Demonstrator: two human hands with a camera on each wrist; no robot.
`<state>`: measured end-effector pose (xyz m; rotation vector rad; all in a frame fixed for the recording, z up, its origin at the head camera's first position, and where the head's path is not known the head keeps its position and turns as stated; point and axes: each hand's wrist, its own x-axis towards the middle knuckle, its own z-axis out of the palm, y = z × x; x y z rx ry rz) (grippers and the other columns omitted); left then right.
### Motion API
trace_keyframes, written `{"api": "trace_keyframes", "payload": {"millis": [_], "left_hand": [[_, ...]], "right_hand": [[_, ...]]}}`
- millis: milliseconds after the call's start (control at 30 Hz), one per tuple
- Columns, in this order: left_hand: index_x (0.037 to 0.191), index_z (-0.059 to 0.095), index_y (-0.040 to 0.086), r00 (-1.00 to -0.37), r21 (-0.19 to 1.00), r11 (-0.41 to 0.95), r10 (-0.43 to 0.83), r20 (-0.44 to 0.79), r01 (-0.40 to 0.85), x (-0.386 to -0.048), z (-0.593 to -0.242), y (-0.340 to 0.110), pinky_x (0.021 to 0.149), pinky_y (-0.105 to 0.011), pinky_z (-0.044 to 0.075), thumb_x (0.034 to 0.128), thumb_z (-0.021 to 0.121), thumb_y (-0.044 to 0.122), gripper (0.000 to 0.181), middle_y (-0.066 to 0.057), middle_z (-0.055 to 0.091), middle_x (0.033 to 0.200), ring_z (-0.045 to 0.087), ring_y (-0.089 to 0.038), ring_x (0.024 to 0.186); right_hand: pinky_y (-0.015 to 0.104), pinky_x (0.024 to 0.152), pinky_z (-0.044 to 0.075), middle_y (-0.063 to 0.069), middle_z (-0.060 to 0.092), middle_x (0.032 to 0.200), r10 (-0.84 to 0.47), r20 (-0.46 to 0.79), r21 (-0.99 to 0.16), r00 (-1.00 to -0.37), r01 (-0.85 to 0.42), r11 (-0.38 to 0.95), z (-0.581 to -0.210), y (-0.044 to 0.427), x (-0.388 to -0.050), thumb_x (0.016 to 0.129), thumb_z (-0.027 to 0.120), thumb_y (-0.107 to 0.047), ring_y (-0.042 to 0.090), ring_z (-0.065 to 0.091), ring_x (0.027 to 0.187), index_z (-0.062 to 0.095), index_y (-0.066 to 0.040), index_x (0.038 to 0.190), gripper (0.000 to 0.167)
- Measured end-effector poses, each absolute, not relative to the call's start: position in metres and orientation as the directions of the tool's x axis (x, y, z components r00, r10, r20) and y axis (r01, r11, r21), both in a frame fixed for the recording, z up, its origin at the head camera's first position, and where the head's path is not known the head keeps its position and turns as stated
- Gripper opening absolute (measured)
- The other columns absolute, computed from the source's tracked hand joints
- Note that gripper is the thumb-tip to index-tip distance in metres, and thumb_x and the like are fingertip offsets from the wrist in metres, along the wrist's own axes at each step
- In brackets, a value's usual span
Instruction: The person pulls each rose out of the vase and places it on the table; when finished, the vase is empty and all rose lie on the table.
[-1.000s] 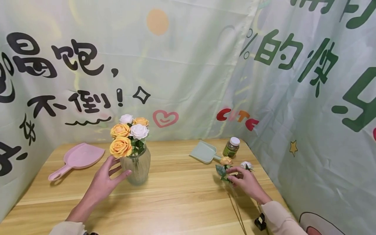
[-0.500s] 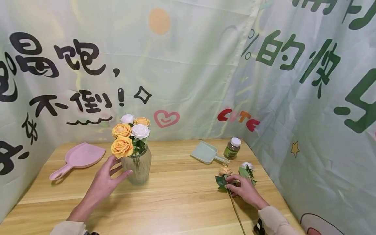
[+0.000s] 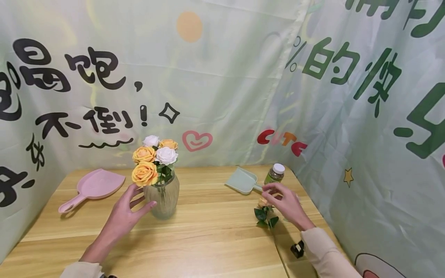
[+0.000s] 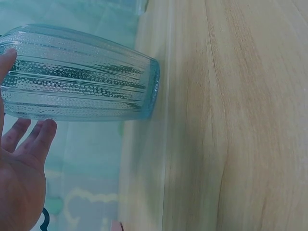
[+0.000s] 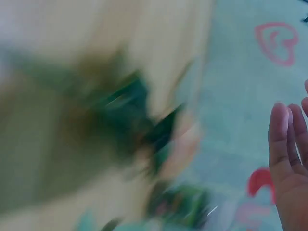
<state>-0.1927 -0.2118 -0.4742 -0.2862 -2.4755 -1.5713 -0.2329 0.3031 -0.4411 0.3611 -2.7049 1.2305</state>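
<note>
A ribbed glass vase (image 3: 162, 200) stands upright on the table, holding orange and white roses (image 3: 154, 158). My left hand (image 3: 123, 214) holds its left side, thumb across the front; in the left wrist view, the thumb and fingertips meet the glass vase (image 4: 82, 79). My right hand (image 3: 286, 202) hovers over a loose orange rose (image 3: 265, 216), its fingers holding nothing. That rose lies with its long stem toward the table's front edge. In the right wrist view the right hand (image 5: 291, 163) has extended fingers, and the flower is blurred. The second, white rose is mostly hidden behind my right hand.
A pink dustpan (image 3: 99, 184) lies at the back left of the table (image 3: 208, 239). Toward the back right are a pale green dustpan (image 3: 241, 180) and a white-lidded jar (image 3: 275, 173). Printed curtains (image 3: 222, 92) hang behind and to the right.
My right hand has let go of the orange rose and lifted up and away from it. The rose now lies on the table. My left hand stays at the vase.
</note>
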Motion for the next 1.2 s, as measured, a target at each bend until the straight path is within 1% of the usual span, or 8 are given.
{"api": "trace_keyframes", "payload": {"millis": [133,433,700,833,933,1067,1133,1200], "left_hand": [[0.164,0.039,0.011,-0.961,0.87,0.414,0.054,0.269,0.267,-0.192,-0.477,-0.212,0.105,-0.004,0.051,0.1022,0.08,0.03,0.076,-0.02,0.047,0.164,0.052,-0.046,0.147],[0.166,0.037,0.012,-0.966,0.876,0.412,0.052,0.253,0.252,-0.191,-0.48,-0.212,0.104,-0.001,0.048,0.1024,0.08,0.034,0.079,-0.019,0.044,0.166,0.05,-0.046,0.148],[0.167,0.036,0.015,-0.97,0.879,0.413,0.05,0.238,0.237,-0.192,-0.48,-0.213,0.108,-0.014,0.057,0.1027,0.079,0.035,0.079,-0.02,0.044,0.167,0.051,-0.046,0.148],[0.166,0.037,0.015,-0.966,0.875,0.414,0.054,0.251,0.251,-0.193,-0.479,-0.211,0.113,-0.04,0.061,0.1025,0.08,0.032,0.079,-0.021,0.043,0.167,0.051,-0.048,0.148],[0.167,0.035,0.013,-0.963,0.868,0.421,0.056,0.265,0.263,-0.194,-0.477,-0.21,0.116,-0.059,0.054,0.1021,0.081,0.03,0.081,-0.021,0.041,0.168,0.049,-0.049,0.149],[0.167,0.034,0.012,-0.958,0.858,0.431,0.054,0.283,0.278,-0.195,-0.476,-0.209,0.117,-0.056,0.052,0.101,0.082,0.029,0.084,-0.021,0.039,0.169,0.048,-0.049,0.15],[0.167,0.035,0.012,-0.955,0.855,0.433,0.054,0.292,0.286,-0.195,-0.475,-0.209,0.117,-0.055,0.053,0.1005,0.083,0.029,0.084,-0.021,0.04,0.169,0.048,-0.049,0.15],[0.166,0.035,0.011,-0.955,0.855,0.432,0.052,0.294,0.287,-0.196,-0.475,-0.209,0.117,-0.055,0.053,0.1002,0.083,0.028,0.083,-0.021,0.041,0.169,0.049,-0.048,0.15]], "right_hand": [[0.024,0.092,0.065,0.007,0.076,0.128,-0.221,0.26,-0.786,-0.94,-0.339,0.517,-0.42,0.263,-0.244,0.105,0.076,-0.034,0.023,0.072,0.113,0.074,-0.017,0.132,0.031],[0.03,0.104,0.065,0.01,0.076,0.136,-0.429,0.37,-0.832,-0.824,-0.499,0.242,-0.391,0.141,-0.255,0.106,0.074,-0.016,0.025,0.073,0.123,0.078,-0.01,0.124,0.019],[0.029,0.109,0.062,0.003,0.07,0.146,-0.562,0.391,-0.788,-0.729,-0.58,0.205,-0.385,0.064,-0.259,0.108,0.071,-0.018,0.017,0.067,0.133,0.078,-0.009,0.129,0.024],[0.025,0.108,0.06,0.004,0.073,0.134,-0.554,0.38,-0.788,-0.74,-0.573,0.225,-0.385,0.048,-0.262,0.109,0.07,-0.02,0.013,0.068,0.124,0.078,-0.008,0.128,0.024],[0.032,0.111,0.06,0.006,0.074,0.13,-0.53,0.361,-0.791,-0.767,-0.553,0.262,-0.382,0.042,-0.264,0.108,0.07,-0.02,0.018,0.067,0.125,0.077,-0.006,0.129,0.027],[0.052,0.125,0.051,0.011,0.074,0.14,-0.505,0.343,-0.795,-0.792,-0.531,0.294,-0.379,0.035,-0.265,0.108,0.07,-0.023,0.031,0.055,0.15,0.077,-0.005,0.132,0.031],[0.054,0.127,0.049,0.011,0.074,0.141,-0.497,0.36,-0.796,-0.79,-0.538,0.278,-0.379,0.032,-0.265,0.108,0.069,-0.022,0.032,0.053,0.152,0.077,-0.005,0.131,0.03],[0.049,0.123,0.054,0.011,0.075,0.137,-0.494,0.395,-0.796,-0.775,-0.557,0.238,-0.378,0.031,-0.265,0.109,0.068,-0.018,0.029,0.061,0.142,0.077,-0.004,0.131,0.028]]}}
